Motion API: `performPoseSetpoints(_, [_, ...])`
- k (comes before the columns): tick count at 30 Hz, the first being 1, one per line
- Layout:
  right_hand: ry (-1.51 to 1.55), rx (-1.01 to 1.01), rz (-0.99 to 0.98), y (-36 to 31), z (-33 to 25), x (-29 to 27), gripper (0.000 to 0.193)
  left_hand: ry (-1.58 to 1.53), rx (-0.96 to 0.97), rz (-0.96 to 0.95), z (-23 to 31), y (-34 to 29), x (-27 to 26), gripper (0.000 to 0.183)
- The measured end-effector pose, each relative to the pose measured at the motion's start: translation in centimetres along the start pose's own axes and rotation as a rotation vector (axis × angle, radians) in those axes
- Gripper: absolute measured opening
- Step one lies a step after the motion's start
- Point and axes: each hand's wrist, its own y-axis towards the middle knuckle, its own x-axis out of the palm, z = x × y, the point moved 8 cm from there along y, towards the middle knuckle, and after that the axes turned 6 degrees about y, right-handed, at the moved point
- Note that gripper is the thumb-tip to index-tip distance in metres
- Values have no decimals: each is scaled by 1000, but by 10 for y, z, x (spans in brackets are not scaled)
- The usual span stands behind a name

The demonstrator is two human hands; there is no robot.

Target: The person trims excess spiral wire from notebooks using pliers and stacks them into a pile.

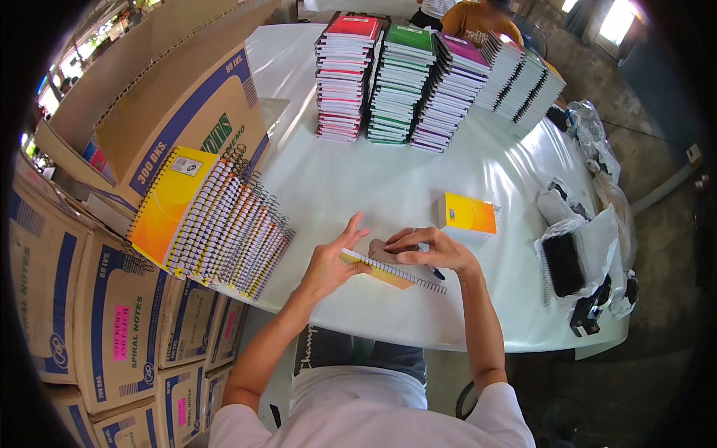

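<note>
A small spiral notebook (392,279) with a yellow-orange cover lies at a slant near the table's front edge, its wire coil on the side toward my right hand. My left hand (334,261) grips its left end, thumb along the cover and index finger raised. Behind the coil, my right hand (437,249) has its fingertips on a flat brownish-grey piece (382,252), whose exact kind I cannot make out. A dark blue pen (438,274) shows just beneath the right hand. Beyond it sits a short stack of yellow-orange notepads (469,215).
Many yellow spiral notebooks (224,216) are piled at the left, beside an open carton (198,112). Closed cartons (123,321) stack below. Tall piles of red (347,82), green (403,86) and purple notebooks (452,93) stand far back. Plastic wrapping (597,231) lies right. People sit beyond.
</note>
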Motion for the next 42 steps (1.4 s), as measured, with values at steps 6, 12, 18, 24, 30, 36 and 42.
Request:
performPoseSetpoints(6, [-170, 64, 16, 6, -5, 4, 56, 1, 0, 15, -3, -1, 0, 111])
performPoseSetpoints(12, [-108, 3, 1, 11, -4, 9, 42, -112, -13, 28, -9, -2, 1, 117])
performPoseSetpoints(18, [-209, 38, 119, 6, -10, 11, 41, -178, -39, -93, -13, -3, 5, 108])
performPoseSetpoints(24, [-381, 106, 508, -103, -20, -58, 43, -179, 166, -221, -14, -2, 5, 67])
performPoseSetpoints(30, [-1229, 287, 910, -180, 19, -86, 39, -255, 40, -308, -13, -5, 5, 48])
performPoseSetpoints(36, [-1231, -76, 791, -63, 22, 13, 45, 366, 170, 182, 16, -21, -21, 50])
performPoseSetpoints(42, [-896, -185, 759, -61, 10, 44, 43, 798, 310, 285, 25, -34, 0, 57])
